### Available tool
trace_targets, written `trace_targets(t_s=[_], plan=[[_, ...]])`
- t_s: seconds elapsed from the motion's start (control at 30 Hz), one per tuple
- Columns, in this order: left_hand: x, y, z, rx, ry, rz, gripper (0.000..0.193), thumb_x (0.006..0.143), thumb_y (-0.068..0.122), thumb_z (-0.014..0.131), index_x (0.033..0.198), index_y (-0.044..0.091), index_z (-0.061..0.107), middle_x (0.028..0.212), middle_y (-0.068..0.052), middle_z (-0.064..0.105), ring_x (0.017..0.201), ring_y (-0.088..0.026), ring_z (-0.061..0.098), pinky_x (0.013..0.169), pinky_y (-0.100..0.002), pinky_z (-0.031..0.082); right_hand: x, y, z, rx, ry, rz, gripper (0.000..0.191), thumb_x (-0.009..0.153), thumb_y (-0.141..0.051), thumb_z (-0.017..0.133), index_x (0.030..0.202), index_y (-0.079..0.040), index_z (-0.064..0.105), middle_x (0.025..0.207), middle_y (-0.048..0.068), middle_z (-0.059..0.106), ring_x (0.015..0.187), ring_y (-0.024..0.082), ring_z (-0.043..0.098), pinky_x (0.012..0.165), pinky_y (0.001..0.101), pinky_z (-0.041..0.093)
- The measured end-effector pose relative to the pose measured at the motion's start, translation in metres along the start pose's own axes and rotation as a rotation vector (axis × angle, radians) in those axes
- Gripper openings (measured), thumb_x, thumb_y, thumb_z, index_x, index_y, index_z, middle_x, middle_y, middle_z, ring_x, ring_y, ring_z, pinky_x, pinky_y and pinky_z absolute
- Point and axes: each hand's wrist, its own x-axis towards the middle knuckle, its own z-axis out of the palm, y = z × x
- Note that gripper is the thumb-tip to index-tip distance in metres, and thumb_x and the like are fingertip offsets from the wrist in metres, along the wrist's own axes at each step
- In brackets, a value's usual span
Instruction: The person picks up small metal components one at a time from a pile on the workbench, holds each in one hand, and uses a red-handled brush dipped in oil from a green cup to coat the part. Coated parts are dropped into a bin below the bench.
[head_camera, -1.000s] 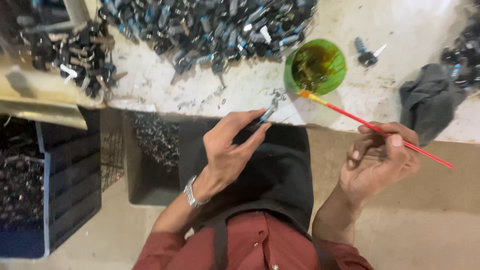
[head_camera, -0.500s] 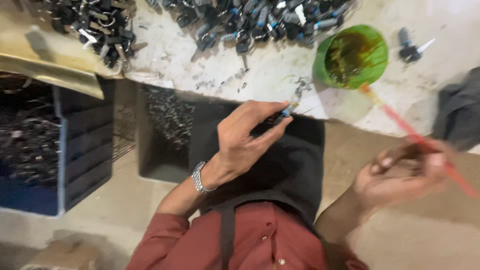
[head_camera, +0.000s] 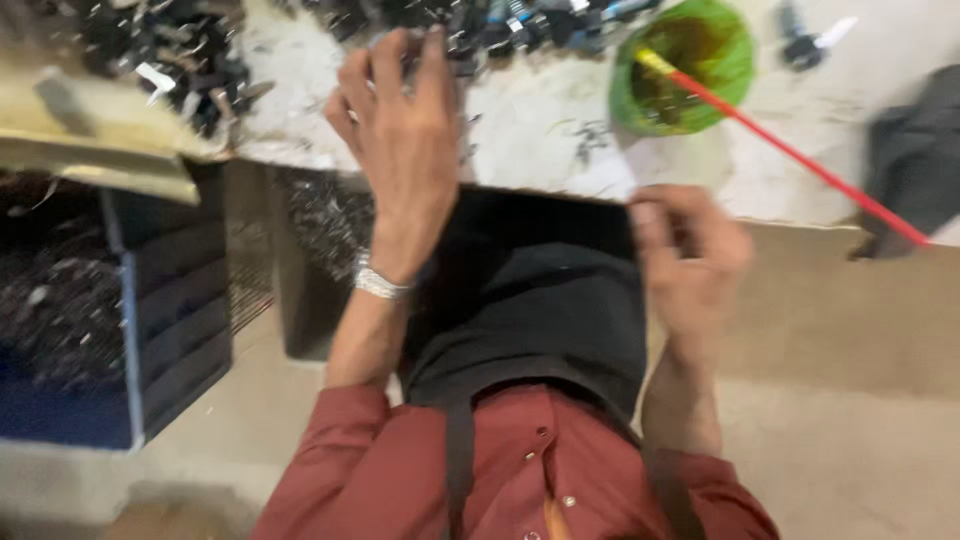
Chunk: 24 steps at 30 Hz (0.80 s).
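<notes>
1. Your left hand (head_camera: 400, 130) has gone forward since half a second ago. Then it held a small dark metal part over your lap; now it lies far out on the white worktop (head_camera: 540, 120), fingers spread and a little curled, the fingertips at the near edge of the heap of small dark metal parts (head_camera: 480, 25). Whether it already grips one of them I cannot tell — the picture is blurred there.

2. Your right hand (head_camera: 690, 255) has come nearer to your body, at the near edge of the worktop, above the black apron (head_camera: 540, 310) on your lap. The fingers are curled together, but I cannot tell what they pinch.

3. The thin red brush (head_camera: 790, 150) now stands with its yellow tip inside the round green plastic bowl (head_camera: 690, 65), and the handle runs to the right and near. A second ago your right hand held it with the tip just at the bowl's rim. Now the hand seems apart from the handle, so I judge that you have put it down.

4. My judgement: one part is finished and the left hand reaches for another — the brush waits in the bowl.

5. On the left, below the worktop, a dark blue plastic crate (head_camera: 150, 330) holds more small metal parts. A dark grey cloth (head_camera: 915, 170) lies at the right edge.
</notes>
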Motion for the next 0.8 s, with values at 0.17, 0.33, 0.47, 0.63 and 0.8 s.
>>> trace_targets(t_s=[0.17, 0.33, 0.47, 0.63, 0.8], plan=[[0.002, -0.009, -0.009, 0.024, 0.073, 0.072, 0.025, 0.093, 0.018, 0.083, 0.114, 0.009, 0.074, 0.124, -0.003, 0.061, 0.117, -0.024, 0.054, 0.094, -0.043, 0.036, 0.004, -0.015, 0.021, -0.265, -0.067, -0.243, 0.037, 0.092, -0.009, 0.082, 0.127, -0.008, 0.071, 0.117, 0.01, 0.067, 0.08, 0.014, 0.063, 0.068, 0.0291, 0.054], [-0.023, -0.002, -0.053, -0.553, 0.021, -0.274, 0.022, 0.093, 0.001, 0.083, 0.109, 0.006, 0.07, 0.114, 0.001, 0.066, 0.099, -0.018, 0.059, 0.087, -0.033, 0.051, 0.003, -0.008, 0.034, -0.457, -0.097, -0.336, 0.041, 0.091, -0.008, 0.087, 0.13, -0.01, 0.074, 0.117, 0.01, 0.064, 0.083, 0.017, 0.065, 0.069, 0.0321, 0.054], [-0.034, 0.015, -0.062, -1.232, 0.03, -0.479, 0.024, 0.096, -0.009, 0.072, 0.117, 0.002, 0.066, 0.115, -0.006, 0.061, 0.098, -0.013, 0.057, 0.08, -0.025, 0.049, 0.0, 0.007, 0.026, 0.075, 0.142, -0.192, 0.017, 0.1, 0.007, 0.077, 0.112, -0.005, 0.073, 0.112, 0.009, 0.069, 0.084, 0.012, 0.066, 0.07, 0.0253, 0.053], [-0.043, 0.035, -0.047, -1.523, -0.149, -0.567, 0.031, 0.102, -0.009, 0.06, 0.13, 0.003, 0.067, 0.105, -0.009, 0.076, 0.091, -0.015, 0.072, 0.083, -0.028, 0.063, -0.006, 0.012, 0.021, 0.593, 0.157, 0.155, 0.013, 0.097, 0.014, 0.07, 0.105, 0.004, 0.072, 0.103, 0.015, 0.073, 0.066, 0.008, 0.056, 0.056, 0.0199, 0.043], [-0.061, 0.062, -0.038, -1.07, -0.202, -0.118, 0.032, 0.093, 0.001, 0.079, 0.123, -0.003, 0.07, 0.113, -0.014, 0.075, 0.097, -0.024, 0.076, 0.086, -0.031, 0.062, -0.025, 0.015, 0.03, 0.657, 0.137, 0.101, 0.009, 0.096, 0.01, 0.069, 0.102, 0.002, 0.071, 0.104, 0.017, 0.075, 0.067, 0.01, 0.062, 0.057, 0.0207, 0.05]])
